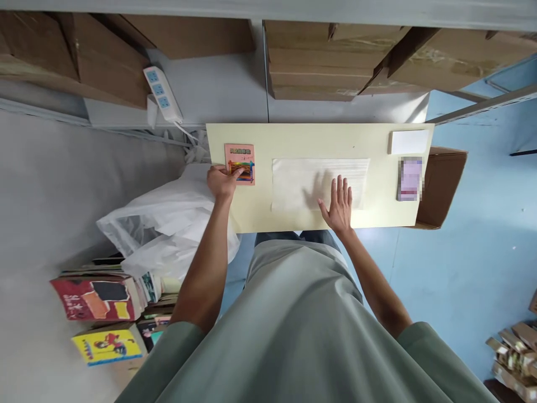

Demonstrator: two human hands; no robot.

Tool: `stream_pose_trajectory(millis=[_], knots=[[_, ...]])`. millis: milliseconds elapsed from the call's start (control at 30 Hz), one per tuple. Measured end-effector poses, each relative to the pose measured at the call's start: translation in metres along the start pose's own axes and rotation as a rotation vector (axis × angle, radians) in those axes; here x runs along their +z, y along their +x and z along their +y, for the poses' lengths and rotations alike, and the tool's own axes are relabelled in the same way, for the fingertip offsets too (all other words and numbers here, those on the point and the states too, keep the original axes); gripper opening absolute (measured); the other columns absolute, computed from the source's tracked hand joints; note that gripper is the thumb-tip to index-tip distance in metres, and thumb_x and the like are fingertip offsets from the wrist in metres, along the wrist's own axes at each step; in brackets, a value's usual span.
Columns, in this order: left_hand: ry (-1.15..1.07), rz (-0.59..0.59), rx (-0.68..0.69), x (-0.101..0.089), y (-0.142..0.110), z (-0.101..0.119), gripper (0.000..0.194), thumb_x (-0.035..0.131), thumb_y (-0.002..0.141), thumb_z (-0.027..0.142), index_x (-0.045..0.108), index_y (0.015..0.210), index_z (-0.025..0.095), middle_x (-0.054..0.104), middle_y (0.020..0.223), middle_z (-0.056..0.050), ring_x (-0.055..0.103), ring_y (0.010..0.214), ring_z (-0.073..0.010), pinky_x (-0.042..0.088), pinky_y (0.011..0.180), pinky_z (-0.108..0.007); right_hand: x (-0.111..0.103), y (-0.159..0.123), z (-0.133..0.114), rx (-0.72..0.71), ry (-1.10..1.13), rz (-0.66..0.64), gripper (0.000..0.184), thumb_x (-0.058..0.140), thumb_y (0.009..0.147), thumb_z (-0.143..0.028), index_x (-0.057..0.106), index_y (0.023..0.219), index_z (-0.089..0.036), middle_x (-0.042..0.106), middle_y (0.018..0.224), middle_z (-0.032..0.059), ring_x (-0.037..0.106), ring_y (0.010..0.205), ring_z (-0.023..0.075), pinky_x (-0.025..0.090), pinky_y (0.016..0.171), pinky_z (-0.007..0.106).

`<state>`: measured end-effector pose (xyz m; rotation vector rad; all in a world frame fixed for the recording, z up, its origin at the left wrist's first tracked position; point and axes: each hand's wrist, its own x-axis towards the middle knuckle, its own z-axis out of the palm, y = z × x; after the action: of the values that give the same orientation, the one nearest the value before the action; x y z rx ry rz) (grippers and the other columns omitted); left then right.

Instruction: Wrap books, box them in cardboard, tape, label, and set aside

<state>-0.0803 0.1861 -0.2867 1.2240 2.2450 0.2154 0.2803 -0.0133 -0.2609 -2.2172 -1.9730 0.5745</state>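
my l hand (222,180) pinches the pink booklet (240,152) by its lower l side, thumb on the cover; it's nr the l end of the cream table (255,218). my r hand (339,206) is spread, thumb out, over the lower edge of the white sheet (291,184) mid-table, can't tell if touching. r end: purple thing (410,179), pixelated, just below a white pad (409,142). plastic bag (168,210) by my l arm.
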Motion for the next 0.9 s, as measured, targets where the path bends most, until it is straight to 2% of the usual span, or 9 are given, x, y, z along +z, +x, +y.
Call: stream_pose_trajectory(millis=[100, 200, 400, 500, 600, 667, 733, 800, 900], knots=[[0.012, -0.029, 0.004, -0.003, 0.0, 0.005, 0.022, 0.086, 0.084, 0.028, 0.073, 0.098, 0.017, 0.08, 0.105, -0.009, 0.077, 0.111, -0.0299, 0.059, 0.109, -0.041, 0.0, 0.001, -0.011, -0.036, 0.061, -0.025, 0.088, 0.036, 0.117, -0.063, 0.008, 0.186, -0.015, 0.016, 0.192, 0.0189, 0.01, 0.18, 0.0378, 0.018, 0.142, 0.069], [0.071, -0.002, -0.013, -0.005, -0.002, 0.011, 0.027, 0.091, 0.079, 0.032, 0.073, 0.091, 0.016, 0.08, 0.103, -0.013, 0.075, 0.117, -0.0347, 0.059, 0.109, -0.044, 0.0, 0.002, -0.018, -0.067, 0.123, -0.046, 0.087, 0.037, 0.117, -0.064, 0.012, 0.186, -0.017, 0.02, 0.191, 0.0185, 0.013, 0.18, 0.0373, 0.019, 0.143, 0.069], [0.138, -0.055, -0.116, -0.012, -0.004, 0.027, 0.032, 0.093, 0.073, 0.036, 0.066, 0.072, 0.019, 0.07, 0.07, -0.005, 0.078, 0.095, -0.0343, 0.062, 0.097, -0.044, -0.004, -0.002, -0.012, -0.14, 0.239, -0.072, 0.082, 0.039, 0.117, -0.064, 0.027, 0.182, -0.016, 0.031, 0.188, 0.0191, 0.019, 0.179, 0.0363, 0.022, 0.144, 0.066], [0.119, 0.037, -0.032, -0.022, -0.018, 0.039, 0.025, 0.089, 0.075, 0.032, 0.067, 0.075, 0.02, 0.072, 0.074, -0.004, 0.078, 0.092, -0.0298, 0.062, 0.097, -0.041, -0.013, -0.003, 0.0, -0.115, 0.327, -0.063, 0.074, 0.041, 0.117, -0.061, 0.04, 0.177, -0.016, 0.041, 0.183, 0.0201, 0.031, 0.175, 0.038, 0.033, 0.14, 0.066], [-0.042, 0.069, 0.094, -0.027, -0.052, 0.058, 0.024, 0.089, 0.076, 0.033, 0.07, 0.083, 0.02, 0.076, 0.085, -0.004, 0.076, 0.088, -0.0245, 0.061, 0.087, -0.033, -0.026, -0.001, 0.012, -0.061, 0.472, -0.061, 0.065, 0.044, 0.117, -0.059, 0.058, 0.165, -0.018, 0.061, 0.167, 0.0213, 0.054, 0.159, 0.0386, 0.049, 0.13, 0.064], [-0.242, -0.014, 0.158, -0.02, -0.083, 0.075, 0.026, 0.089, 0.077, 0.036, 0.072, 0.087, 0.02, 0.076, 0.087, -0.003, 0.073, 0.081, -0.0208, 0.057, 0.075, -0.029, -0.036, 0.003, 0.017, -0.005, 0.614, -0.078, 0.06, 0.049, 0.115, -0.063, 0.067, 0.155, -0.022, 0.073, 0.152, 0.0189, 0.066, 0.144, 0.0372, 0.058, 0.12, 0.06], [-0.462, -0.216, 0.166, -0.005, -0.118, 0.096, 0.03, 0.089, 0.079, 0.043, 0.073, 0.089, 0.02, 0.073, 0.082, -0.002, 0.065, 0.069, -0.0164, 0.049, 0.062, -0.026, -0.047, 0.007, 0.022, 0.07, 0.799, -0.098, 0.06, 0.056, 0.111, -0.069, 0.071, 0.148, -0.024, 0.079, 0.141, 0.0159, 0.072, 0.134, 0.0347, 0.063, 0.112, 0.055], [-0.62, -0.432, 0.172, 0.019, -0.154, 0.116, 0.038, 0.093, 0.077, 0.051, 0.074, 0.088, 0.019, 0.068, 0.074, -0.001, 0.055, 0.059, -0.0128, 0.04, 0.055, -0.025, -0.057, 0.009, 0.029, 0.15, 0.981, -0.117, 0.065, 0.062, 0.106, -0.075, 0.071, 0.146, -0.024, 0.082, 0.135, 0.0137, 0.076, 0.127, 0.0317, 0.066, 0.104, 0.049], [-0.718, -0.65, 0.149, 0.059, -0.198, 0.139, 0.049, 0.097, 0.071, 0.059, 0.077, 0.09, 0.019, 0.069, 0.074, -0.002, 0.05, 0.056, -0.0104, 0.036, 0.053, -0.026, -0.068, 0.006, 0.047, 0.254, 1.097, -0.12, 0.063, 0.065, 0.101, -0.078, 0.073, 0.13, -0.023, 0.084, 0.12, 0.0107, 0.08, 0.113, 0.0286, 0.066, 0.093, 0.042]])
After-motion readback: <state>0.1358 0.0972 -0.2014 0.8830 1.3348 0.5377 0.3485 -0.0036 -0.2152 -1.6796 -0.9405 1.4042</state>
